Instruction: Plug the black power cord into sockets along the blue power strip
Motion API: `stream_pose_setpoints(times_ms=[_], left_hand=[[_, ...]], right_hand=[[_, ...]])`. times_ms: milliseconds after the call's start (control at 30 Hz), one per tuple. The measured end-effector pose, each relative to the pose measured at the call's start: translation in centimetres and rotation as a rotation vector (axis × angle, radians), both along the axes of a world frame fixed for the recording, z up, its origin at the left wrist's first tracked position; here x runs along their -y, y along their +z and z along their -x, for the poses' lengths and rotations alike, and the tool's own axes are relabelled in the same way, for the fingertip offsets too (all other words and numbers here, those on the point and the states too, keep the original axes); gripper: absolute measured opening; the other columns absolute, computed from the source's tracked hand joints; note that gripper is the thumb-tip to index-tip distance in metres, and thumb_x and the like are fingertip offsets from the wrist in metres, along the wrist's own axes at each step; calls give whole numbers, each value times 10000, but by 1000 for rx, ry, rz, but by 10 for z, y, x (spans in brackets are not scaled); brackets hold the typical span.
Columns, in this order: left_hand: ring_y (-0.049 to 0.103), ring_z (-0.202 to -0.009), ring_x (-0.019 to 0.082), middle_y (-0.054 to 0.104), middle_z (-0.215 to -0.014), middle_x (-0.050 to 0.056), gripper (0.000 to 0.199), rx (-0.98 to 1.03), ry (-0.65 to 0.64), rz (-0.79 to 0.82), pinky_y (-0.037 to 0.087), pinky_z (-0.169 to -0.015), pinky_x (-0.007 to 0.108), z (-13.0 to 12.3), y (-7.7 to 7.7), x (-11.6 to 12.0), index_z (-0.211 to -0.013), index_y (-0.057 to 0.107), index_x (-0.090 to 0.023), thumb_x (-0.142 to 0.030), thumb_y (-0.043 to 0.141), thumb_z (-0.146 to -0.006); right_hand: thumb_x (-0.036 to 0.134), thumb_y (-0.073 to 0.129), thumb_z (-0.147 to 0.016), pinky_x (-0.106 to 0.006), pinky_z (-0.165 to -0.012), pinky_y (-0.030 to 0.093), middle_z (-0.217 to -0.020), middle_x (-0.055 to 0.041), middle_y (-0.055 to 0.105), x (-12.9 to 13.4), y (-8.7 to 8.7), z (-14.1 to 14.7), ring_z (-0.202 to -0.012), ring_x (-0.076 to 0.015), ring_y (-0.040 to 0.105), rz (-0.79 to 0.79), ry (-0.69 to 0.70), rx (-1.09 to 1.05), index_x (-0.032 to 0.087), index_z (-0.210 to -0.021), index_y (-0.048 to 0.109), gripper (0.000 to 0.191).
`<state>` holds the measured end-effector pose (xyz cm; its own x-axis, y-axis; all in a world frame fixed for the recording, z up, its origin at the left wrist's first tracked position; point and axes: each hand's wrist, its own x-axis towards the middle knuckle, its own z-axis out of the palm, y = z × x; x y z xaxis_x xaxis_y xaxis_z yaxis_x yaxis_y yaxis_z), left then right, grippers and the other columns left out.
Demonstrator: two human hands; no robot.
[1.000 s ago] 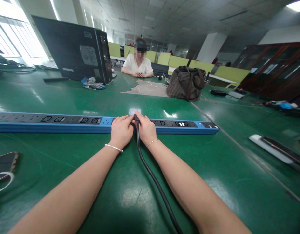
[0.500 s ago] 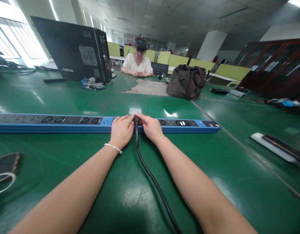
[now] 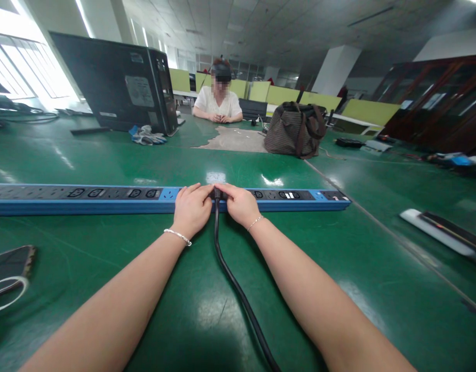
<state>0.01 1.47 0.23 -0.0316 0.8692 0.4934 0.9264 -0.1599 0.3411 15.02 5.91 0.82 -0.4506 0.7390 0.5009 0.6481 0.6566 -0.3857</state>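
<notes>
A long blue power strip (image 3: 106, 207) with black socket panels lies across the green table. At its middle a black power plug (image 3: 217, 194) stands at a socket; how deep it sits is hidden by my fingers. My left hand (image 3: 192, 209) is closed at the plug's left side, fingers resting over the strip. From the right, my right hand (image 3: 242, 206) pinches the plug too, its index fingertip meeting the left one at the top. The plug's thick black cable (image 3: 238, 289) runs down between my forearms and out of the frame.
A phone (image 3: 13, 263) with a white loop lies at left, a white-and-black device (image 3: 439, 230) at right. Farther back are a black computer case (image 3: 110, 85), gloves (image 3: 147, 135) and a brown bag (image 3: 292, 129). A person (image 3: 218, 101) sits across the table.
Both hands stay at the plug, nearly still. The lower part of the cable has shifted slightly left, and the view has moved a little.
</notes>
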Motion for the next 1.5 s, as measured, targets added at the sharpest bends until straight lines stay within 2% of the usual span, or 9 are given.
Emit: stream_pose_setpoints(times_ms=[167, 333, 500, 633, 800, 967, 1267, 1500], left_hand=[[493, -1215, 235, 641, -1210, 29, 395, -12, 32, 5, 259, -1073, 509, -2, 0, 5, -1192, 590, -282, -261, 409, -842], [477, -1229, 247, 633, -1225, 16, 373, -25, 31, -3, 231, -1069, 542, -3, 0, 6, -1180, 590, -297, -291, 411, -852], [467, -1238, 250, 625, -1235, 43, 393, -33, 28, -67, 192, -1080, 565, -5, -1, 7, -1231, 545, -282, -303, 443, -853], [415, -1284, 261, 584, -1291, 49, 405, -84, -2, -193, 136, -1097, 572, -7, 0, 9, -1238, 537, -298, -336, 515, -836], [428, -1269, 277, 665, -1162, 30, 300, -109, -53, -262, 100, -1093, 602, -7, 3, 9, -1102, 623, -305, -399, 544, -828], [442, -1258, 264, 670, -1154, 21, 289, -118, -56, -252, 154, -1088, 571, -8, 5, 8, -1111, 615, -293, -371, 511, -853], [494, -1209, 248, 670, -1153, 28, 277, -160, -72, -253, 233, -1068, 509, -7, 6, 8, -1105, 620, -268, -297, 496, -859], [537, -1143, 239, 663, -1136, 57, 279, -177, -55, -221, 289, -1037, 489, -9, 4, 6, -1107, 596, -264, -239, 472, -859]], right_hand=[[8, 393, -774, -306, -1038, 424, -1221, 71, 623, 1, 1, -3, -1190, -124, 541, 17, 31, 16, 317, -1211, 601, 574], [29, 383, -762, -290, -1048, 399, -1294, 15, 580, 2, -8, -6, -1185, -123, 542, -101, 89, 45, 245, -1285, 542, 588], [80, 376, -785, -310, -973, 446, -1217, -28, 637, 1, -15, -5, -1067, -165, 603, -154, -63, 19, 193, -1336, 479, 572], [116, 388, -802, -330, -936, 450, -1135, -70, 674, -1, -12, -6, -1006, -201, 624, -160, -187, 72, 142, -1234, 577, 472], [134, 408, -810, -318, -916, 442, -1095, -65, 690, -2, -9, -6, -1012, -195, 621, -139, -241, 117, 170, -1099, 659, 385], [129, 419, -807, -309, -913, 439, -1092, -44, 694, -2, -9, -5, -1026, -186, 615, -127, -218, 119, 189, -997, 686, 333], [119, 431, -811, -329, -972, 418, -1150, -52, 674, 1, -7, -5, -1114, -195, 583, -92, -207, 125, 162, -1028, 685, 337], [116, 432, -803, -324, -961, 427, -1133, -50, 681, 0, -9, -5, -1095, -195, 595, -121, -212, 119, 166, -1007, 695, 336]])
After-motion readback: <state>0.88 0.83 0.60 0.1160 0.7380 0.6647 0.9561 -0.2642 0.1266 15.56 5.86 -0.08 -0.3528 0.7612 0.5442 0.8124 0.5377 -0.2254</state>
